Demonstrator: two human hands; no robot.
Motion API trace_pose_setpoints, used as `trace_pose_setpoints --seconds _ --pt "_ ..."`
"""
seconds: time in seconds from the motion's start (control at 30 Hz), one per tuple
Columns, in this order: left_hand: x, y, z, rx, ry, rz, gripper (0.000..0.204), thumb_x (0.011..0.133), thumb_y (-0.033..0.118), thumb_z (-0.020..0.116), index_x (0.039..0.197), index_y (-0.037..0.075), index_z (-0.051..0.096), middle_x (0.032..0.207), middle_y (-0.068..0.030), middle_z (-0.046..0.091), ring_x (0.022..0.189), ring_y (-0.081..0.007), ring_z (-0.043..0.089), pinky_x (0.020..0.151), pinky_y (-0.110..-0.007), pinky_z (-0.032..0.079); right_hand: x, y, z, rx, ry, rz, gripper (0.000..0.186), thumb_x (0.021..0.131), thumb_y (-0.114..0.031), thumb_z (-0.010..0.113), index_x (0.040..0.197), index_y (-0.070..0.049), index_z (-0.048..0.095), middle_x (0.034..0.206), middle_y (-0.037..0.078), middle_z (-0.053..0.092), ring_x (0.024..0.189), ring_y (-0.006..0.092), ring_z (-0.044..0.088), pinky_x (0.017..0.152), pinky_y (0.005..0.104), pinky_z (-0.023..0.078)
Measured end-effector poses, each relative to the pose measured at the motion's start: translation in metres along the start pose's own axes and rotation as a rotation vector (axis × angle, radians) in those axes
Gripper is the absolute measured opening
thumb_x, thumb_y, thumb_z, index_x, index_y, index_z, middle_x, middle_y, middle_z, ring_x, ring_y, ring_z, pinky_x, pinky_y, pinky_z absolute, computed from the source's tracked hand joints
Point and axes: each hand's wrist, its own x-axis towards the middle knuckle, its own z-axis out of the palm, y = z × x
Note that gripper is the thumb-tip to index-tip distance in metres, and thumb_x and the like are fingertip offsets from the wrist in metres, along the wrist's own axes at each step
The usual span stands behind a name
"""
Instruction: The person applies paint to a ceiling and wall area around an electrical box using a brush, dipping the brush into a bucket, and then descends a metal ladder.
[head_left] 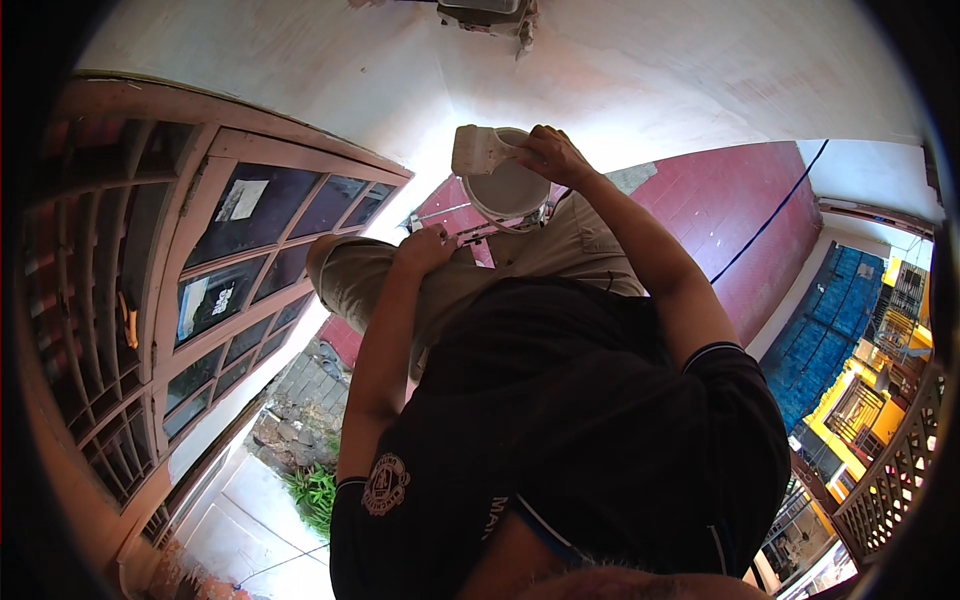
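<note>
My right hand (555, 158) is closed on what looks like a wide, pale paintbrush (478, 151), its blocky head pointing left. It is held over the rim of a white bucket (508, 192), whose inside looks pale. My left hand (427, 248) is beside my bent knee, lower and left of the bucket. Its fingers are curled near thin dark bars (477, 234) below the bucket; what they grip, if anything, cannot be made out.
A wood-framed window (262, 255) with open shutters stands close on the left. A pale wall (640, 75) with patchy colour rises ahead, a fixture (488, 15) at its top. Red tiled floor (720, 220) lies far below, crossed by a dark blue cable (775, 205). Lattice (890, 490) is at right.
</note>
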Motion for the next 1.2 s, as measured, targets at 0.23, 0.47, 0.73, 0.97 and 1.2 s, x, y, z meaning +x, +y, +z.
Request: trace_pose_setpoints --seconds 0.23,0.47,0.73,0.97,1.2 --pt "0.004 -0.005 0.003 -0.014 0.016 0.027 0.055 0.095 0.050 0.054 0.117 0.001 0.067 0.111 -0.0216 0.070 0.108 -0.0363 0.067 0.096 -0.045 0.051 0.001 0.002 -0.004 -0.090 -0.013 0.013 0.030 0.077 -0.021 0.080 0.101 -0.009 0.067 0.097 0.007 0.065 0.097 0.0271 0.063 0.086 0.0413 0.047" --pt "0.003 -0.007 0.004 -0.028 0.023 0.034 0.056 0.094 0.050 0.052 0.116 0.000 0.067 0.110 -0.0223 0.071 0.107 -0.0376 0.067 0.095 -0.046 0.051 0.000 0.004 -0.003 -0.140 0.042 0.033 0.029 0.076 -0.019 0.080 0.099 -0.010 0.065 0.097 0.005 0.063 0.097 0.0269 0.061 0.086 0.0410 0.047" --pt "0.008 -0.007 0.006 -0.010 -0.062 0.029 0.061 0.090 0.054 0.056 0.120 0.002 0.065 0.113 -0.0224 0.070 0.109 -0.0371 0.067 0.097 -0.045 0.050 -0.008 0.000 -0.002 -0.206 0.118 0.022 0.035 0.077 -0.020 0.078 0.108 -0.011 0.064 0.104 0.009 0.061 0.102 0.0297 0.059 0.090 0.0432 0.046" --pt "0.009 -0.007 0.006 0.010 -0.133 -0.032 0.059 0.091 0.052 0.054 0.120 0.002 0.065 0.119 -0.0240 0.067 0.114 -0.0368 0.064 0.100 -0.044 0.049 -0.001 -0.071 0.009 0.094 0.150 -0.318 0.030 0.080 -0.011 0.075 0.107 -0.005 0.062 0.098 0.013 0.064 0.097 0.0346 0.063 0.083 0.0445 0.053" --pt "0.010 -0.010 0.015 0.021 -0.152 -0.284 0.055 0.096 0.039 0.047 0.131 -0.003 0.056 0.135 -0.0244 0.058 0.123 -0.0364 0.060 0.104 -0.045 0.047 -0.029 -0.130 0.072 0.250 -0.517 -0.224 0.061 0.084 -0.013 0.072 0.138 0.001 0.047 0.131 0.021 0.054 0.119 0.0357 0.056 0.099 0.0430 0.048"
